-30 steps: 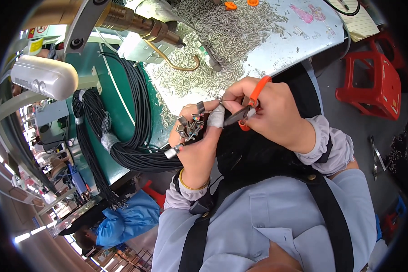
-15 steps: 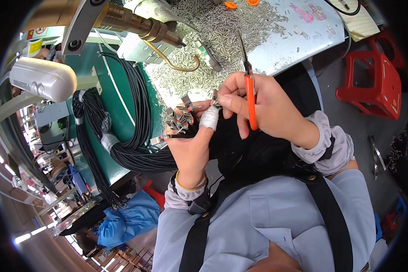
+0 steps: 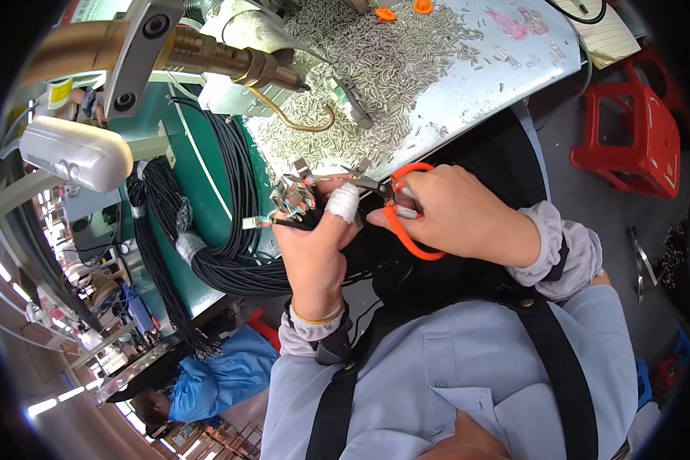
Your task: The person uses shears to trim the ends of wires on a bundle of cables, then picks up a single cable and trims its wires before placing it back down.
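My left hand (image 3: 312,257), its thumb wrapped in white tape, is closed around a bunch of cable ends (image 3: 293,196). Small metal connectors and short coloured wires fan out above its fingers. Orange-handled scissors (image 3: 408,241) are in my right hand (image 3: 471,213), with fingers through the spread handles. The dark blades point left and reach the wires just above the taped thumb. Whether they touch a wire is too small to tell. Black cables (image 3: 238,272) run from my left hand across the green mat.
Small metal pins (image 3: 376,69) cover much of the pale worktop (image 3: 468,96). A brass-coloured machine nozzle (image 3: 272,73) and a bent tube (image 3: 295,125) overhang it. A white lamp (image 3: 75,153) is at left, a red stool (image 3: 629,138) at right. Another person in blue (image 3: 222,376) is at lower left.
The scissors have swung from pointing up, tucked in my right hand, to pointing left at the wires, handles spread. My right fingers have left the wire they pinched near the taped thumb.
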Available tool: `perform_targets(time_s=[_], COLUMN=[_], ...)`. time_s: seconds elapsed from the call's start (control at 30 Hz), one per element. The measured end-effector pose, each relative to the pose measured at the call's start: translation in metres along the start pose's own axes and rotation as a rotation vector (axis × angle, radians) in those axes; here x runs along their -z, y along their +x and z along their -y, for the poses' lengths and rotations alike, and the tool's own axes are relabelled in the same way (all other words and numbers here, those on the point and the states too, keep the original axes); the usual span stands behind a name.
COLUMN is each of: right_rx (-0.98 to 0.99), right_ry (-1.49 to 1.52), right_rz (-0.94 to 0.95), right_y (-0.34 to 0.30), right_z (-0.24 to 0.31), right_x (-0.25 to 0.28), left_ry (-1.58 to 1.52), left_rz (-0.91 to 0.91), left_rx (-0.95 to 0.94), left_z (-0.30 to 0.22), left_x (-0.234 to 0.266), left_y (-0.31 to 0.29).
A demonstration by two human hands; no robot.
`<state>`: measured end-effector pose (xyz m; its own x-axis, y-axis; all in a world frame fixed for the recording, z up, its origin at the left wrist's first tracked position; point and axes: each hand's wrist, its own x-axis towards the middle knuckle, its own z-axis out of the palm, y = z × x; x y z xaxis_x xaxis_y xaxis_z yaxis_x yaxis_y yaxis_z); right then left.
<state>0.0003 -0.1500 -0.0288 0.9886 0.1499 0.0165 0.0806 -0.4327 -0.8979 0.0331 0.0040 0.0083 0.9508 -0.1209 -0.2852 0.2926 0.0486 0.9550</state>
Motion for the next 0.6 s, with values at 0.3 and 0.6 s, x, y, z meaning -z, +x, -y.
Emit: perform_targets(time_s=[0.3, 0.6], right_rx=[-0.163, -0.157], right_ry=[0.587, 0.484], right_rz=[-0.166, -0.184], right_y=[0.017, 0.073], right_z=[0.001, 0.000], right_x=[0.009, 0.023], left_ry=[-0.264, -0.185], left_rz=[0.243, 0.225], left_rx=[0.120, 0.161], left_z=[-0.005, -0.012], left_x=[0.006, 0.007], left_y=[0.064, 0.079])
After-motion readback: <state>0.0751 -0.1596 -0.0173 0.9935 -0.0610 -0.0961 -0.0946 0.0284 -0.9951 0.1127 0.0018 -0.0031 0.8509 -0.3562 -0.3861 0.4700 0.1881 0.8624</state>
